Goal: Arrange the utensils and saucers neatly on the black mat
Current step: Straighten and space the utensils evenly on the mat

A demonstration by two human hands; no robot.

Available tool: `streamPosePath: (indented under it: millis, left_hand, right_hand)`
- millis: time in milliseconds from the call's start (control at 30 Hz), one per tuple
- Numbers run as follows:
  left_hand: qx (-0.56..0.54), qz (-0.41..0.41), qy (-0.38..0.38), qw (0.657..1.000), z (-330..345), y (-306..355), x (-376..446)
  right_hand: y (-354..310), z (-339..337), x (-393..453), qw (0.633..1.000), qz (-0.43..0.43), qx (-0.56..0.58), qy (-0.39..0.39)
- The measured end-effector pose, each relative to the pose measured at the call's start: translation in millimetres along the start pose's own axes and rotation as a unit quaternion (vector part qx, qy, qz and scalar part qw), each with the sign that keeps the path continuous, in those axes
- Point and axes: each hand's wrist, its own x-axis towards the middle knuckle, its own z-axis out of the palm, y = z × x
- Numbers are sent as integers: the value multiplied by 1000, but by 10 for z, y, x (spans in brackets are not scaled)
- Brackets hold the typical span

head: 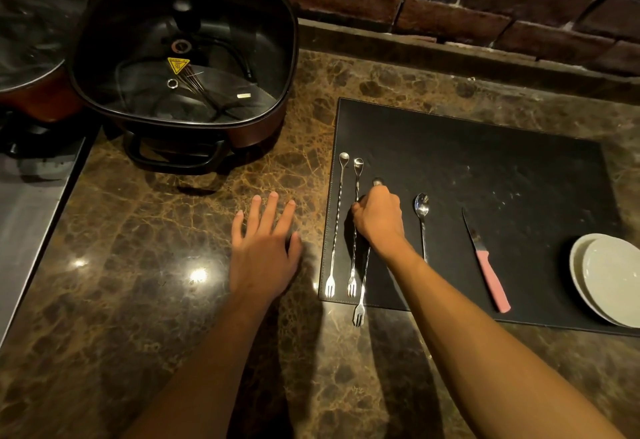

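The right hand [379,217] has its grip clenched on the 3rd twisted fork [362,286], whose tines overhang the black mat [485,161] onto the tabletop [173,265]. Sliding it could knock its 2 aligned neighbours [334,227] askew (they lie close). The left hand [265,248] rests released.

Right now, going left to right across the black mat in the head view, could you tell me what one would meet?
Two twisted bar spoons → right hand on a third → spoon → pink-handled knife → stacked saucers.
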Motion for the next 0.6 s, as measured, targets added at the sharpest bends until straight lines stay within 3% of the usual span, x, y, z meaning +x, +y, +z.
streamPosePath:
  millis: [233,600]
  left_hand:
    - [7,5,11,1000,8,-2,-3]
    - [20,23,42,999,36,-24,-25]
  right_hand:
    - [221,-81,-93,998,34,35,32]
    - [405,-55,-215,998,55,35,-19]
